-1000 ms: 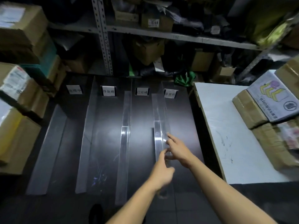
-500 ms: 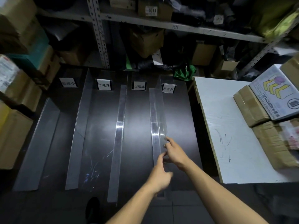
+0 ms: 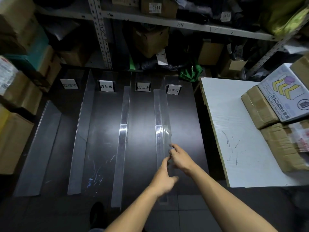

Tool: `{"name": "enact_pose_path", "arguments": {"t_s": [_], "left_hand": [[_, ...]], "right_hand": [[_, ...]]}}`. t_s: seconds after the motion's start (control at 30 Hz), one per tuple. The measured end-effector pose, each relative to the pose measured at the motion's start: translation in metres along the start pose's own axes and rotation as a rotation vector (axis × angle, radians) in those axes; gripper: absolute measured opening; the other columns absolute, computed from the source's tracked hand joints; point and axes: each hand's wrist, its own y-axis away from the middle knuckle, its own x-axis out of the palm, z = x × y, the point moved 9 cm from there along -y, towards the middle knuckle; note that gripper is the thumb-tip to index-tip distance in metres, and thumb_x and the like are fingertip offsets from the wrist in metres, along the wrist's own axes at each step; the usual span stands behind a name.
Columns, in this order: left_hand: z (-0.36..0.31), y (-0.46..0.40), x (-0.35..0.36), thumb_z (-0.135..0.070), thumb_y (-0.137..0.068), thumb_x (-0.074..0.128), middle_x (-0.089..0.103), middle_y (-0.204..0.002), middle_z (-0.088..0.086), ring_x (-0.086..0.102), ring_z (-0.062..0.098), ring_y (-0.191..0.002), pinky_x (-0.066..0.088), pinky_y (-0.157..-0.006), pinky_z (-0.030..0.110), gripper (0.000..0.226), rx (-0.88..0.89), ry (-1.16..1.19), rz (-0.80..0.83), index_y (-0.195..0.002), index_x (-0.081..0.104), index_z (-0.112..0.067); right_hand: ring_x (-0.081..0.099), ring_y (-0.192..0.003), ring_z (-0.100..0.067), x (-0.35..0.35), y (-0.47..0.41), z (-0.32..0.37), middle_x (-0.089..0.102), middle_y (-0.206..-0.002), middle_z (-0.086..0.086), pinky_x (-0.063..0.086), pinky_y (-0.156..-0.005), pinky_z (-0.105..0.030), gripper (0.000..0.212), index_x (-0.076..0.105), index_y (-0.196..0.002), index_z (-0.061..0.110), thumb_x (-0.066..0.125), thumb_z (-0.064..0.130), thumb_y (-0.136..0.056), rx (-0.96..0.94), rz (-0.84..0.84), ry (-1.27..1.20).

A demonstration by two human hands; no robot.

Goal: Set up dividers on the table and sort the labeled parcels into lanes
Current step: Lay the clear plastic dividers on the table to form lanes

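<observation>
Held divider (image 3: 163, 124): a long strip of clear plastic, bent to an L shape, is laid on the right part of the dark table (image 3: 184, 124), between the third and fourth lane signs; its upright wall reflects light near the middle.
Right hand (image 3: 179, 159): the near part of the upright wall is pinched by the fingers, which are curled on its edge.
Left hand (image 3: 164, 179): the same divider is touched from the left side, with the fingertips close together on the plastic; whether it is truly clamped cannot be told.
Other dividers: three more strips are seen to the left, one clear (image 3: 122, 144), one more cloudy (image 3: 83, 131) and one grey at the table's left edge (image 3: 39, 148); all run from near to far, well apart.
Lane signs (image 3: 106, 86): four small white cards with dark characters are stood at the far end of the table, one for each lane.
Table surface: dark, smooth and slightly glossy, with fine scratches.
White board (image 3: 234, 131): a matt white top with pen marks is placed just beside the table on the right.
Parcels (image 3: 274, 118): brown cardboard boxes, one with a printed label, are stacked on the white board, cut off by the frame.
Room: metal shelves (image 3: 167, 24) with boxes and bags are behind; more cartons (image 3: 15, 136) are at the left.
Hard to read: the shelf contents are dark and unclear.
</observation>
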Motion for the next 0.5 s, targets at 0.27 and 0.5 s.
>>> {"name": "enact_pose_path", "arguments": {"t_s": [0.27,0.5], "left_hand": [[-0.016,0.004,-0.028,-0.014,-0.090,0.063,0.034,-0.151,0.000,0.039,0.014,-0.136,0.041,-0.099,0.025,0.076,0.031,0.041,-0.048,-0.150,0.021,-0.032],[-0.064,0.028,-0.115,-0.017,-0.096,0.053,0.055,-0.128,-0.004,0.056,0.006,-0.108,0.045,-0.092,0.023,0.047,0.174,0.048,-0.259,-0.141,0.040,-0.029]], "right_hand": [[0.049,-0.131,-0.025,-0.023,0.013,0.024,0.051,-0.144,-0.009,0.034,-0.099,-0.027,0.048,0.042,-0.146,0.014,0.039,0.026,-0.099,-0.079,-0.162,0.191],[0.052,-0.125,-0.017,-0.017,0.049,0.119,0.055,-0.139,-0.002,0.042,-0.102,-0.031,0.043,0.049,-0.139,0.013,0.047,0.028,-0.099,-0.424,-0.370,0.263]]}}
